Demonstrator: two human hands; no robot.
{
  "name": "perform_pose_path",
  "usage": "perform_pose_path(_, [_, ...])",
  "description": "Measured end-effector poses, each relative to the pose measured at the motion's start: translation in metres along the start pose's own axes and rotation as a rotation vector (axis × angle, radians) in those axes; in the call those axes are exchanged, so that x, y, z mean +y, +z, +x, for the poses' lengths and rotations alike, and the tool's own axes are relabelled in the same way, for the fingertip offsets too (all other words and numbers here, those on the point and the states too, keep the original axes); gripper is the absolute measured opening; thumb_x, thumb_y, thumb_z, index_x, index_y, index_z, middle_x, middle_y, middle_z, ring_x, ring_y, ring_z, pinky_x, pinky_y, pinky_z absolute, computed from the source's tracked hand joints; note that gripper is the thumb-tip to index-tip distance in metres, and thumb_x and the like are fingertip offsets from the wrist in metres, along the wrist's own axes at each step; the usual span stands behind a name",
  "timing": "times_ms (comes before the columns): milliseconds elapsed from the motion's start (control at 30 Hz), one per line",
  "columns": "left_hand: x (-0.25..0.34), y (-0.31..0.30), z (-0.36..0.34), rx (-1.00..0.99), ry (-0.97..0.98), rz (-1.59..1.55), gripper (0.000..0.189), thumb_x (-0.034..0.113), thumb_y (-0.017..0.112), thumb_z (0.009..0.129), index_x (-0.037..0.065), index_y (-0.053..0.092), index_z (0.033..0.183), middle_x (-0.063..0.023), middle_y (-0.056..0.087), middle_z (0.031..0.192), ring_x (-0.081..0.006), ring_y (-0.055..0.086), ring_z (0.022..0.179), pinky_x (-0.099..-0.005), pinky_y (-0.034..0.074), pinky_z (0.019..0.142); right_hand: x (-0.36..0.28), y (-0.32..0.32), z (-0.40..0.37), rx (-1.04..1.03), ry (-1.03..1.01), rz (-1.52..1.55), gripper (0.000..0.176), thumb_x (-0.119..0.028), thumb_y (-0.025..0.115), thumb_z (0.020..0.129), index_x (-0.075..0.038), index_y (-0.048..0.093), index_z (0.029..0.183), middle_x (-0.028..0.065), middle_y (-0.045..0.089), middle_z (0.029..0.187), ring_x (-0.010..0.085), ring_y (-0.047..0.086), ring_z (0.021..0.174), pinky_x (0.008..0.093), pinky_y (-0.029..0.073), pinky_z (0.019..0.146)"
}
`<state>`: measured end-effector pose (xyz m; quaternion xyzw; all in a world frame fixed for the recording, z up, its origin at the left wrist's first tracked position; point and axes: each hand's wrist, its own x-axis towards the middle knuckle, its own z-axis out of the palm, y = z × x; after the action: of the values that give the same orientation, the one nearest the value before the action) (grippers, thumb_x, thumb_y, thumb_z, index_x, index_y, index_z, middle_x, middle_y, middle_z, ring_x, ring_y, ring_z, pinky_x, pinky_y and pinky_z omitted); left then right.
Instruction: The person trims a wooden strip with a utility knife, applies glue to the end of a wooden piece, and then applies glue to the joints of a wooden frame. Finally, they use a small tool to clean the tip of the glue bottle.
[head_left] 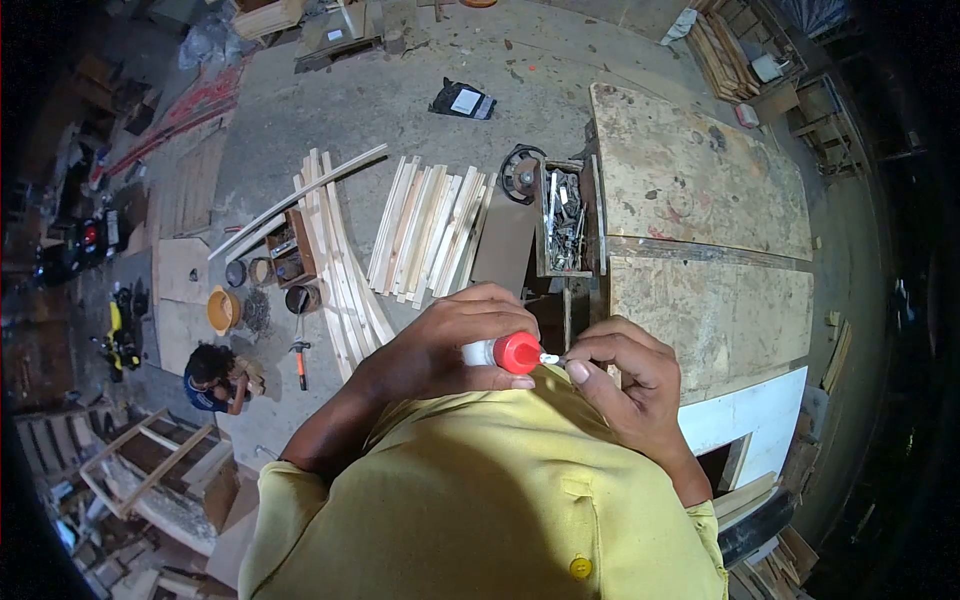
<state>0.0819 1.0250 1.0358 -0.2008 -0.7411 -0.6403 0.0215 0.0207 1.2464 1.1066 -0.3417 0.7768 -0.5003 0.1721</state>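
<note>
My left hand (445, 340) is wrapped round a small white squeeze bottle with a red cap (517, 353), held sideways in front of my chest. Its narrow nozzle, white at the tip, points right toward my right hand (630, 380). Thumb and forefinger of that hand are pinched together right by the nozzle tip. A small thin dark thing seems to lie between them, too small to name. Most of the bottle's body is hidden by my left fingers.
Light wooden strips (430, 230) lie on the floor ahead, beside longer battens (335, 260). A worn plywood-topped table (700, 170) stands right, next to a tool drawer (566, 220). A hammer (300, 365) and a yellow bowl (223, 310) are left, near a crouching person (212, 380).
</note>
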Motion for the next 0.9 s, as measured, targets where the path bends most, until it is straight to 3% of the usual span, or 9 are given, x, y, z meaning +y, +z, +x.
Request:
perform_pose_path(600, [0.0001,-0.0020,0.0038,-0.018,-0.022,0.016,0.042,0.015,0.083,0.071,-0.001,0.067,0.107,-0.0106,0.068,0.104,-0.0295,0.060,0.104,-0.0400,0.048,0.092,0.0018,-0.0015,0.0037,0.035,-0.037,-0.028,0.010,-0.002,0.073,0.082,0.001,0.070,0.091,0.0122,0.066,0.086,0.0185,0.064,0.075,0.0277,0.050,0.065])
perform_pose_path(900, [0.0010,-0.0037,0.0036,-0.002,-0.007,-0.016,0.036,0.015,0.080,0.076,0.000,0.066,0.106,-0.0104,0.067,0.101,-0.0296,0.059,0.103,-0.0390,0.047,0.091,0.0040,-0.0007,0.0040,0.048,-0.067,-0.046,0.011,-0.001,0.074,0.081,0.001,0.069,0.090,0.0118,0.066,0.086,0.0183,0.064,0.075,0.0274,0.050,0.065])
